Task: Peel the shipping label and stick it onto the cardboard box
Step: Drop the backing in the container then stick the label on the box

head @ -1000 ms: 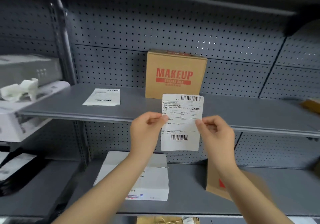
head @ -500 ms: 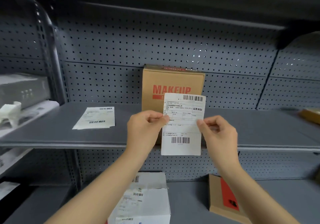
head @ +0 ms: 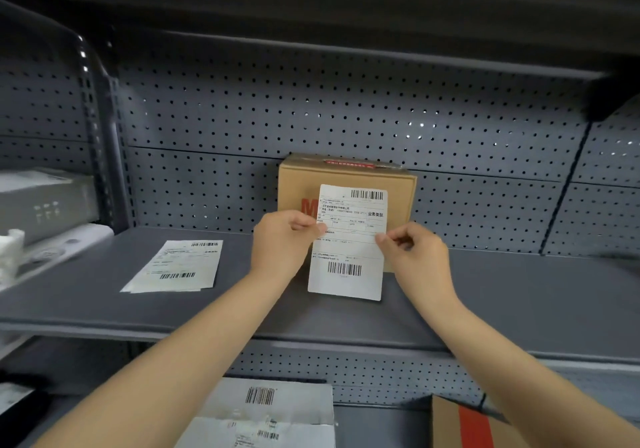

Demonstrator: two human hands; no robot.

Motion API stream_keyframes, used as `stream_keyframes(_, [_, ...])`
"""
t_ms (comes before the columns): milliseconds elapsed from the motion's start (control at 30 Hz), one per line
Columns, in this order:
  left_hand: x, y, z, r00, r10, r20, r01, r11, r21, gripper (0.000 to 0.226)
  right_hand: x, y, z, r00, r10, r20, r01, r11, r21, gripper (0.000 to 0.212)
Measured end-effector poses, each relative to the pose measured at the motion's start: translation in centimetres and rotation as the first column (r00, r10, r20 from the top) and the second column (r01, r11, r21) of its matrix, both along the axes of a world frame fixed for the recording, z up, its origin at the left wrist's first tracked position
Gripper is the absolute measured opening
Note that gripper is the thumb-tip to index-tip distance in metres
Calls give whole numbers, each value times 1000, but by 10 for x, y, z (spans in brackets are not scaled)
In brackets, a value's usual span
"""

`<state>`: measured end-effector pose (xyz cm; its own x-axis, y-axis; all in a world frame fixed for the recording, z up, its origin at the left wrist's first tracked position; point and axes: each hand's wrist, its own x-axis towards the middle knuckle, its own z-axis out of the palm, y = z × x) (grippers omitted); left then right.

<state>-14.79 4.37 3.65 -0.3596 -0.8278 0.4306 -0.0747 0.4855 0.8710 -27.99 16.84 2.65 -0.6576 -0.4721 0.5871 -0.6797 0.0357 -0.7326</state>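
Note:
A brown cardboard box [head: 400, 191] with red print stands upright at the back of the grey middle shelf [head: 502, 295]. I hold a white shipping label [head: 348, 260] with two barcodes upright in front of the box's face, covering most of the red lettering. My left hand [head: 282, 241] pinches the label's left edge. My right hand [head: 415, 257] pinches its right edge. Whether the label touches the box I cannot tell.
A small stack of label sheets [head: 180, 265] lies flat on the shelf to the left. On the lower shelf sit a white parcel [head: 277, 413] and a brown box with a red stripe [head: 464, 427]. Pegboard backs the shelves. Grey and white items [head: 41, 205] stand at far left.
Both hands have carried the label up and forward, closer to the box's front face. More of the red lettering is covered now. The camera has tilted so the shelf sits lower in view.

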Motion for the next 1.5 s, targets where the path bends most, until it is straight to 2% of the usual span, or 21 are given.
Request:
stream_keyframes(333, [-24,-19,-4,994,108,12,-107,993,-39,12,-27,-26,1,999,1,-34,0,1000,12,16])
stream_keyframes(800, [-35,-25,-7,982,179,64,-174,982,-71,12,-40,-42,-3,999,-20,27,19,1000,14,16])
stream_keyframes(1067, [-36,-23,-4,969,224,108,-215,972,-90,13,-39,-48,-5,998,-55,-36,56,998,13,16])
stream_keyframes(1500, [-41,-24,-5,913,355,202,-287,910,-299,19,-35,-56,-8,978,-153,-143,157,988,15,18])
